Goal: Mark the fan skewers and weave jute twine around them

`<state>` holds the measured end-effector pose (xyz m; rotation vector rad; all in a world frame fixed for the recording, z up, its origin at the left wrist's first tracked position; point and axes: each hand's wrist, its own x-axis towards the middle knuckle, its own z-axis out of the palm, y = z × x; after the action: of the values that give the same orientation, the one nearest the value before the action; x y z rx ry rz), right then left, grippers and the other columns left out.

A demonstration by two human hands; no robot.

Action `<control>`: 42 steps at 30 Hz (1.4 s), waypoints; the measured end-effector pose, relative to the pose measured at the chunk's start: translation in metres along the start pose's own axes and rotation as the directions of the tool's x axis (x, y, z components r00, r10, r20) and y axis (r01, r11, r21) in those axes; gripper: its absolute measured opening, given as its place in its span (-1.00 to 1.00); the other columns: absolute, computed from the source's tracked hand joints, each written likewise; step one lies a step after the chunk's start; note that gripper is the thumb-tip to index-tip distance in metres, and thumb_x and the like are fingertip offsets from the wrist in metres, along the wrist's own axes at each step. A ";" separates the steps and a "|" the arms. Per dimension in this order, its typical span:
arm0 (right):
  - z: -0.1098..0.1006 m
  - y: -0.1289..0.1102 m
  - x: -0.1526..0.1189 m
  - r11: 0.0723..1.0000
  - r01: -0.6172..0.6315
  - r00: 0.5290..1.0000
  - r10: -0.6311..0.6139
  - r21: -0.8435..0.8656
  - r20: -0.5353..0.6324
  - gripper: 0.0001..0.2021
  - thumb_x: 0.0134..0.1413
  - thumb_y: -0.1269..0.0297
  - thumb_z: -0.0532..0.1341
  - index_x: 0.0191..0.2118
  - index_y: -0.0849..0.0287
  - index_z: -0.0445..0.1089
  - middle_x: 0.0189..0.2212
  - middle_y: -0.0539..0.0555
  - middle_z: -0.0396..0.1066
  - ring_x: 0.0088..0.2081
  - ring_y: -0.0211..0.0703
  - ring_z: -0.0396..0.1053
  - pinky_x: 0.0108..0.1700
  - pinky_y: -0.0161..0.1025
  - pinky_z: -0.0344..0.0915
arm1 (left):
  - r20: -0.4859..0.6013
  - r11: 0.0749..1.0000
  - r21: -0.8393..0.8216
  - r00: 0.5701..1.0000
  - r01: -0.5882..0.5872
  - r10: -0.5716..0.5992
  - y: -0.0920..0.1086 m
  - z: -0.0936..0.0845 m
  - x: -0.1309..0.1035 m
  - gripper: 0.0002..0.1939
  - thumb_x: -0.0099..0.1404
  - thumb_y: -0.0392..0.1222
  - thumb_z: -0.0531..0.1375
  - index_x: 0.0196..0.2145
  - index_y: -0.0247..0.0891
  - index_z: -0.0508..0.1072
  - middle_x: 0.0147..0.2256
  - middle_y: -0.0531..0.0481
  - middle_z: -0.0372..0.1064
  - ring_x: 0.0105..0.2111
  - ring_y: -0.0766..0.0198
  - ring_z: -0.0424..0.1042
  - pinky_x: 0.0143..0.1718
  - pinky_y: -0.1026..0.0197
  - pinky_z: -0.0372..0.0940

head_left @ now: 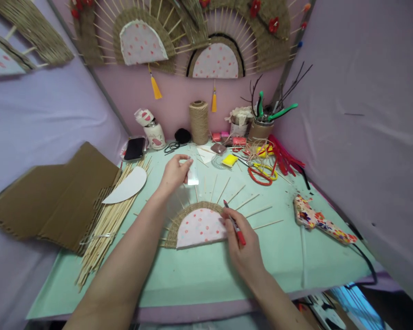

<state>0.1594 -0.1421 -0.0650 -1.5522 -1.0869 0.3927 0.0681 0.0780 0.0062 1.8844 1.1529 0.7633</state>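
My left hand (175,174) is above the far side of the half-round fan, thumb and fingers pinched on a clear plastic strip (193,177) that looks like a ruler. In my right hand (242,243) is a red marker pen (234,223), its dark tip pointing up and away from me. That hand is at the right end of the fan. The fan (201,228) lies flat on the table, with a white spotted cloth centre and a woven twine band (183,215) around the curve. Thin sticks (245,203) radiate from the band; my left arm covers some at the left.
Left lie bundled bamboo sticks (105,229), a white paper piece (127,187) and cardboard (55,192). A floral glue gun (321,222) is at right. Behind are scissors (260,175), yellow clay packet (230,160), twine spool (199,123), phone (135,149) and pliers in a jar (260,130).
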 end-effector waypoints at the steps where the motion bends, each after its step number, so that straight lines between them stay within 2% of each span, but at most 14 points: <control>1: 0.001 0.001 0.001 0.999 0.034 0.999 -0.033 -0.030 0.035 -0.75 0.23 0.24 0.04 -0.03 0.11 0.34 -0.12 0.14 0.43 -0.08 -0.07 0.38 -0.03 -0.10 0.31 | -0.010 0.999 -0.035 1.000 0.004 -0.005 -0.001 -0.003 0.002 -0.70 0.28 -0.05 0.06 -0.11 -0.30 0.29 -0.71 0.19 0.25 -0.77 0.43 0.15 -0.69 0.39 0.05; 4: 0.004 0.001 0.006 0.995 0.077 0.992 -0.070 -0.065 0.110 -0.74 0.25 0.27 0.02 -0.01 0.10 0.33 -0.09 0.13 0.42 -0.05 -0.09 0.36 -0.01 -0.10 0.31 | 0.053 0.997 -0.074 0.998 0.036 -0.032 -0.002 0.000 0.001 -0.70 0.28 -0.07 0.07 -0.12 -0.31 0.29 -0.72 0.20 0.23 -0.79 0.45 0.13 -0.70 0.41 0.03; 7: 0.006 0.000 0.013 0.996 0.074 0.987 -0.067 -0.047 0.146 -0.73 0.26 0.27 0.01 0.00 0.09 0.32 -0.08 0.12 0.42 -0.05 -0.11 0.36 -0.01 -0.13 0.30 | 0.173 0.997 -0.035 0.983 0.065 -0.058 0.000 0.017 -0.007 -0.73 0.28 -0.09 0.08 -0.14 -0.31 0.31 -0.75 0.21 0.19 -0.79 0.44 0.14 -0.69 0.40 0.04; 9: 0.007 -0.001 0.016 0.998 0.057 0.985 -0.053 -0.017 0.165 -0.73 0.25 0.25 0.01 -0.01 0.09 0.32 -0.09 0.11 0.43 -0.05 -0.11 0.37 -0.02 -0.14 0.31 | 0.242 0.999 0.012 0.969 0.039 -0.041 0.001 0.028 -0.013 -0.73 0.27 -0.09 0.09 -0.14 -0.31 0.32 -0.75 0.22 0.18 -0.79 0.43 0.14 -0.69 0.38 0.04; 12: 0.004 -0.003 0.020 0.997 -0.030 0.996 0.024 0.071 0.088 -0.74 0.23 0.21 0.03 -0.04 0.12 0.33 -0.13 0.13 0.46 -0.09 -0.11 0.40 -0.05 -0.15 0.32 | 0.297 0.998 0.063 0.955 0.002 -0.021 -0.001 0.039 -0.019 -0.71 0.28 -0.08 0.08 -0.12 -0.30 0.32 -0.75 0.22 0.21 -0.79 0.41 0.14 -0.66 0.36 0.07; 15: -0.002 -0.003 0.024 0.973 -0.133 0.987 0.147 0.189 -0.062 -0.74 0.21 0.17 0.06 -0.06 0.16 0.31 -0.24 0.13 0.48 -0.18 -0.13 0.43 -0.13 -0.19 0.34 | 0.309 0.994 0.104 0.951 -0.031 -0.003 -0.005 0.042 -0.022 -0.69 0.28 -0.05 0.07 -0.09 -0.27 0.32 -0.72 0.22 0.25 -0.77 0.39 0.16 -0.62 0.33 0.11; 17: -0.004 -0.003 0.029 0.963 -0.163 0.977 0.188 0.216 -0.098 -0.74 0.20 0.15 0.07 -0.09 0.17 0.31 -0.32 0.09 0.47 -0.26 -0.15 0.43 -0.20 -0.22 0.34 | 0.308 0.987 0.145 0.951 -0.066 0.018 -0.008 0.043 -0.022 -0.68 0.28 -0.03 0.07 -0.09 -0.25 0.33 -0.70 0.21 0.27 -0.74 0.37 0.20 -0.57 0.31 0.14; 25: -0.003 0.001 0.040 0.969 -0.187 0.977 0.200 0.163 -0.073 -0.75 0.21 0.13 0.06 -0.16 0.17 0.34 -0.51 -0.03 0.37 -0.47 -0.25 0.33 -0.38 -0.31 0.24 | 0.367 0.925 0.313 0.926 -0.217 0.093 -0.001 0.047 -0.018 -0.71 0.27 -0.06 0.09 -0.11 -0.24 0.38 -0.65 0.12 0.34 -0.58 0.26 0.34 -0.40 0.26 0.17; 30: 0.000 0.004 0.039 0.960 -0.228 0.970 0.239 0.164 -0.048 -0.74 0.21 0.11 0.06 -0.16 0.16 0.34 -0.54 -0.05 0.34 -0.52 -0.28 0.28 -0.45 -0.34 0.20 | 0.431 0.926 0.300 0.899 -0.228 0.082 -0.004 0.049 -0.019 -0.71 0.29 -0.03 0.07 -0.12 -0.23 0.36 -0.66 0.14 0.32 -0.58 0.26 0.34 -0.41 0.27 0.16; 34: 0.001 0.002 0.039 0.953 -0.245 0.967 0.254 0.177 -0.031 -0.75 0.21 0.11 0.06 -0.16 0.16 0.33 -0.54 -0.05 0.35 -0.53 -0.28 0.28 -0.47 -0.34 0.19 | 0.404 0.918 0.309 0.908 -0.250 0.111 -0.007 0.051 -0.019 -0.73 0.29 -0.03 0.08 -0.12 -0.20 0.35 -0.65 0.14 0.33 -0.56 0.26 0.34 -0.42 0.27 0.14; 42: 0.001 0.002 0.038 0.943 -0.269 0.960 0.279 0.198 -0.027 -0.75 0.20 0.11 0.07 -0.16 0.15 0.33 -0.53 -0.04 0.36 -0.51 -0.27 0.29 -0.47 -0.35 0.18 | 0.395 0.907 0.343 0.913 -0.245 0.097 -0.012 0.053 -0.018 -0.73 0.30 -0.03 0.07 -0.11 -0.20 0.34 -0.62 0.13 0.37 -0.52 0.25 0.37 -0.40 0.27 0.16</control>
<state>0.1794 -0.1109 -0.0554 -1.5336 -0.7663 0.6232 0.0981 0.0482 -0.0329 2.3628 0.9457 0.2516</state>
